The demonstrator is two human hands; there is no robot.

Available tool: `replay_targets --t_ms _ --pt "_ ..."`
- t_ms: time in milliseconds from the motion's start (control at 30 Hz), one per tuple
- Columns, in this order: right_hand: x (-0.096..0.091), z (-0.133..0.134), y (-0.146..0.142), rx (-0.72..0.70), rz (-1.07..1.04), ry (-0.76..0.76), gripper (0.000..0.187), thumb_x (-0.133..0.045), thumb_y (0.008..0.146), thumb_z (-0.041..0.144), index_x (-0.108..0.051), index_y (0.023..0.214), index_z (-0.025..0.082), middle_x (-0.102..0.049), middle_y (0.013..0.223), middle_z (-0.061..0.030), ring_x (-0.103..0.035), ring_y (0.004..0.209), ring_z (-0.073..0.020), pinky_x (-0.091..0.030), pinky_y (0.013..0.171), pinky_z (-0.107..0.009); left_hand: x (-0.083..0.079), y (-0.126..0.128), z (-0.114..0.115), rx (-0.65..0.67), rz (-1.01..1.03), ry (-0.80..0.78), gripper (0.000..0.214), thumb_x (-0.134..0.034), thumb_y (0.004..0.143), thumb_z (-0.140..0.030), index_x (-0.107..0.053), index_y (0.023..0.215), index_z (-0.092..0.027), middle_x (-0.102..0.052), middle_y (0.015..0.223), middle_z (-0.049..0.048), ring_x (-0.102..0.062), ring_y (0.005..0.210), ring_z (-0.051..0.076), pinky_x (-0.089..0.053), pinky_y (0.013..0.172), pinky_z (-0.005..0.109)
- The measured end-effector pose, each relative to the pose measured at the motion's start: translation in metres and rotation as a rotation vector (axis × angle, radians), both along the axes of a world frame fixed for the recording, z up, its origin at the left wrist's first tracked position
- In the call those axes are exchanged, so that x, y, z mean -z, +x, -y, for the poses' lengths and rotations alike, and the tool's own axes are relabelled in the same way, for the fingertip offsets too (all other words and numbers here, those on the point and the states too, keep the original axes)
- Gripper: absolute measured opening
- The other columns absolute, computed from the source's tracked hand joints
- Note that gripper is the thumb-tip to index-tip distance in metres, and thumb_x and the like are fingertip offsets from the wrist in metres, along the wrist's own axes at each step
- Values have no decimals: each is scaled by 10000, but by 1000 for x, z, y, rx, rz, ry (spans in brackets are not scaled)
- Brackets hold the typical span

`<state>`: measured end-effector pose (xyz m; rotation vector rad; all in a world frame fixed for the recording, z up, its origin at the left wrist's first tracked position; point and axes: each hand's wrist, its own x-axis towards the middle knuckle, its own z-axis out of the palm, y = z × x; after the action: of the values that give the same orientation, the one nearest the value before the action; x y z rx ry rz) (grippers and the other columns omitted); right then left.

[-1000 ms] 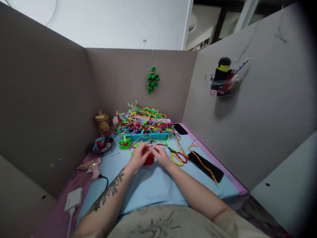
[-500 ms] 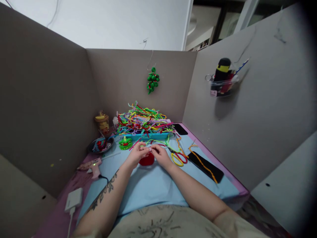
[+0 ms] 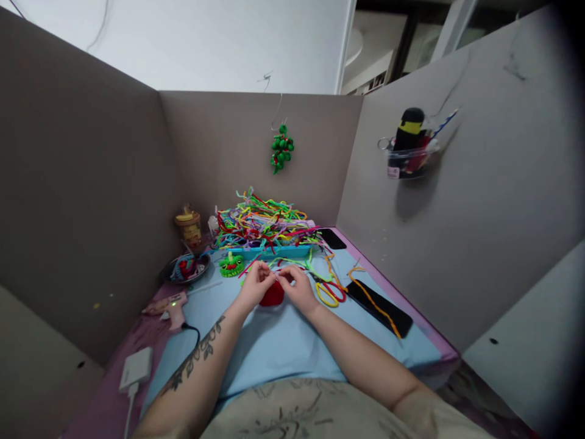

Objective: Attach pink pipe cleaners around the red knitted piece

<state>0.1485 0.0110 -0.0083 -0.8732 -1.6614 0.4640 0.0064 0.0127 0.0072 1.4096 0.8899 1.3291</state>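
Left hand (image 3: 256, 286) and right hand (image 3: 300, 289) are curled at a red piece (image 3: 272, 296); grip cannot be told. Room is bounded rightward by scissors (image 3: 327, 285).

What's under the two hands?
A red piece shows between and below the left hand and right hand, with blue cloth around it. They cover its upper part and the cloth beneath them; whether it's held can't be told.

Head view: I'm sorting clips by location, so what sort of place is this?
Probably a small craft workstation: grey partitions surround a table where colourful fuzzy strands are heaped over a blue tray, with a pink glue gun and scissors nearby.
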Motion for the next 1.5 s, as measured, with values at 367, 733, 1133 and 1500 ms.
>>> replay_targets --t_ms 367,733,1133,1500 --pt "1 0 -1 10 -1 39 61 -522 804 193 -574 772 191 -556 756 -14 -521 674 -135 -439 631 -255 3 -1 -2 -21 -52 61 290 -636 726 -310 -398 846 -198 -523 686 -56 -519 612 86 -377 595 210" --pt "3 -1 1 17 23 61 81 -524 792 149 -591 801 193 -572 785 -21 -513 686 -141 -436 640 -260 5 0 -3 -101 -166 170 230 -607 754 -278 -409 835 -193 -517 698 -44 -513 629 94 -387 600 215" --pt "3 0 -1 13 45 97 98 -513 794 124 -580 789 195 -561 772 -17 -515 691 -140 -436 640 -261 1 0 -1 -69 -140 100 265 -632 726 -303 -405 808 -194 -515 663 -57 -503 589 85 -364 564 205" --pt "2 0 1 -22 80 70 101 -494 797 139 -569 771 200 -543 763 -19 -511 708 -152 -429 645 -269 7 -1 -4 -39 -94 66 306 -661 710 -341 -419 817 -189 -514 663 -57 -517 586 82 -372 564 201"
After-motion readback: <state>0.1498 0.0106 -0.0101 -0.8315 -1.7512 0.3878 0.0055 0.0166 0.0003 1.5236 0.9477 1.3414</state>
